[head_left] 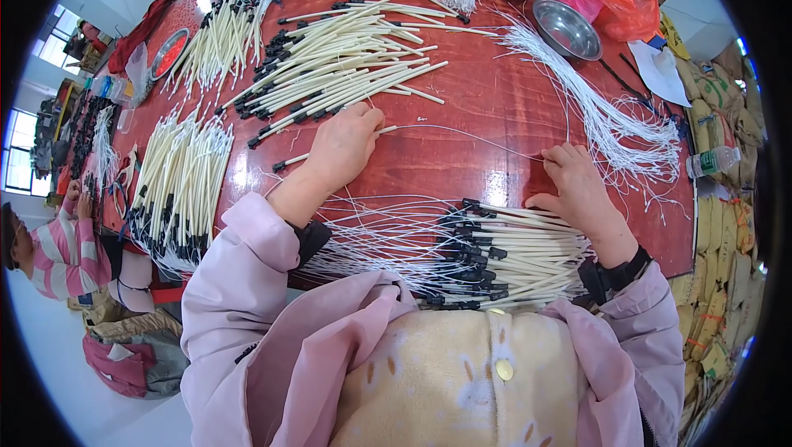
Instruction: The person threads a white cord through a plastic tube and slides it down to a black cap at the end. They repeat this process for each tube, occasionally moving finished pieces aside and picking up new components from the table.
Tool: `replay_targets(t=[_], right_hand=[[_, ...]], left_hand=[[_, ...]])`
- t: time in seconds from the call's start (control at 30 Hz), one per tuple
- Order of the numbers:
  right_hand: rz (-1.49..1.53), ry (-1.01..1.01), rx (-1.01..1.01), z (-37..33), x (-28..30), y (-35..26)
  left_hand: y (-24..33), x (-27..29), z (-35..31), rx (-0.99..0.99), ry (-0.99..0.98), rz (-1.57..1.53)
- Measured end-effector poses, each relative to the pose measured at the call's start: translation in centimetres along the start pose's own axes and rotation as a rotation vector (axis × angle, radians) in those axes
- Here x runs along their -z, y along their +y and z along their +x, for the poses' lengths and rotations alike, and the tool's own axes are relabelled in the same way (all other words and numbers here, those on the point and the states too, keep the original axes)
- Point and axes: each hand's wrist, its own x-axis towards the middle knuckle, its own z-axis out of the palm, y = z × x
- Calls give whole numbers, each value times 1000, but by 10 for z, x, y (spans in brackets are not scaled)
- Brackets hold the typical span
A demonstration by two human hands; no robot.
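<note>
My left hand (342,148) is closed around a thin cream stick (389,129) whose black end (280,166) sticks out to the left. From the stick's right tip a white cord (470,135) runs over the red table to my right hand (577,187). The cord ends at that hand's fingertips, while its thumb stands a little apart. Just beyond my left hand lies a loose pile of cream sticks with black ends (346,55). Nearer me, below my right hand, is a bundle of corded sticks (528,253), its white cords (375,236) trailing left.
A hank of white cords (598,96) lies at the right beside a metal bowl (568,28). More stick bundles (186,175) stand at the left near a dish of red pieces (169,52). A plastic bottle (714,161) is by the right edge. Another person (62,257) sits at the left.
</note>
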Motion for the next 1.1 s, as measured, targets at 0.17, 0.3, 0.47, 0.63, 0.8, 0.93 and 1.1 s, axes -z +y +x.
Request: replay_targets(t=[0.17, 0.3, 0.47, 0.63, 0.8, 0.93, 1.1], right_hand=[[4, -15, 9, 0, 1, 1], [40, -56, -33, -2, 5, -1], [71, -46, 36, -4, 0, 2], [94, -90, 193, 16, -11, -2], [220, 96, 207, 8, -24, 16], [199, 130, 96, 4, -21, 29], [127, 164, 155, 34, -21, 5]], left_hand=[[5, -6, 7, -129, -50, 183], [16, -14, 18, -292, -75, 324], [60, -35, 44, -390, -151, 257], [141, -89, 71, -377, -147, 106], [123, -43, 48, -330, -89, 105], [56, 2, 20, -130, 72, 50], [43, 19, -14, 210, -60, -186]])
